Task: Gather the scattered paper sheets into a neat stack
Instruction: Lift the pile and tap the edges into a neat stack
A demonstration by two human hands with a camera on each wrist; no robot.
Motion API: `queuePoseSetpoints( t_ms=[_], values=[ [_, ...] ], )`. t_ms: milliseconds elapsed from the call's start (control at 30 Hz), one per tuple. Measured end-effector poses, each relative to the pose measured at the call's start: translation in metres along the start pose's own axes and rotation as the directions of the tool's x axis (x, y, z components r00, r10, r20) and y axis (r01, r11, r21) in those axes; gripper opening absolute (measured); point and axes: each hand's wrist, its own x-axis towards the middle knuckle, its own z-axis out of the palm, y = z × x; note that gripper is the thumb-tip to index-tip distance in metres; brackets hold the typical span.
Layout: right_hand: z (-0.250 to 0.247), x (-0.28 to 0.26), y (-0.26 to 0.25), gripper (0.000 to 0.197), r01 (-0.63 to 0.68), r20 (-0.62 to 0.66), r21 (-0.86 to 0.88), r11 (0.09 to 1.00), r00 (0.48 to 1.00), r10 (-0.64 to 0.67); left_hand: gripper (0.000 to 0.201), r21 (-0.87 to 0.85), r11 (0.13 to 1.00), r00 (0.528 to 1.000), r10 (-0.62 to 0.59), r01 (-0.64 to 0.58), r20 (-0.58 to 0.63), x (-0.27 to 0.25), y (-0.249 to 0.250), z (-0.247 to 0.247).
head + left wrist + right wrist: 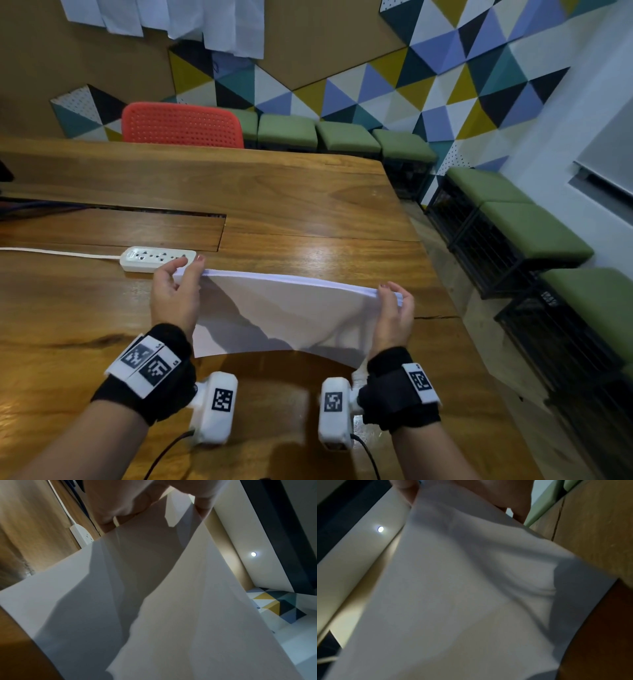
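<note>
The left hand (175, 294) and right hand (394, 313) each pinched an upper corner of the sheets (284, 315), held upright above the desk (308, 212). The lower edge bowed and hung free. A loosened pinch could let sheets slide apart, and tapping down unevenly could buckle them.

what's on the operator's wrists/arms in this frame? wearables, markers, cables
Left hand and right hand are bare, no sleeves, with reddish nail polish. Each wrist has a black strap with white square-code tags and a white boxy camera module, also tagged, trailing a thin black cable.
</note>
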Motion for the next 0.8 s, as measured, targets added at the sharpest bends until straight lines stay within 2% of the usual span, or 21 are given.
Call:
queuePoseSetpoints(
  t_ms=[133, 467, 567, 600, 667, 700, 733, 800],
  values=[
    [0.0, 0.002, -0.001, 0.01, -0.03, 0.006, -0.014, 0.999, 1.0, 0.031, 0.043, 0.026, 0.999, 1.0, -0.021, 0.021, 0.014, 0.002, -0.001, -0.001],
    [-0.002, 0.001, 0.002, 0.033, 0.009, 0.077, -0.066, 0.998, 0.997, -0.004, 0.035, 0.063, 0.998, 0.998, -0.025, 0.021, 0.062, 0.0, 0.001, -0.001],
    [-0.001, 0.001, 0.001, 0.028, 0.053, 0.091, -0.063, 0.997, 0.995, -0.047, 0.03, 0.027, 0.999, 0.995, -0.031, 0.029, 0.09, 0.001, 0.001, -0.003],
    [-0.002, -0.001, 0.001, 0.031, 0.069, 0.123, -0.048, 0.996, 0.99, -0.063, 0.027, 0.017, 0.999, 0.993, -0.034, 0.032, 0.113, 0.001, 0.001, -0.005],
    [-0.008, 0.0, 0.007, 0.061, 0.121, 0.24, -0.037, 0.992, 0.965, -0.109, 0.015, -0.005, 1.0, 0.979, -0.014, 0.016, 0.203, 0.002, 0.001, -0.011],
    [-0.013, 0.0, 0.012, 0.077, 0.166, 0.302, -0.082, 0.983, 0.944, -0.134, 0.01, 0.003, 1.0, 0.963, 0.0, -0.001, 0.269, 0.001, -0.001, -0.015],
    [-0.018, 0.0, 0.016, 0.083, 0.19, 0.353, -0.148, 0.971, 0.927, -0.127, 0.015, 0.026, 1.0, 0.946, 0.002, -0.011, 0.325, 0.001, -0.003, -0.019],
    [-0.024, -0.001, 0.024, 0.064, 0.163, 0.402, -0.241, 0.957, 0.914, -0.055, 0.035, 0.099, 0.995, 0.925, -0.053, 0.016, 0.377, 0.002, -0.011, -0.024]
  ],
)
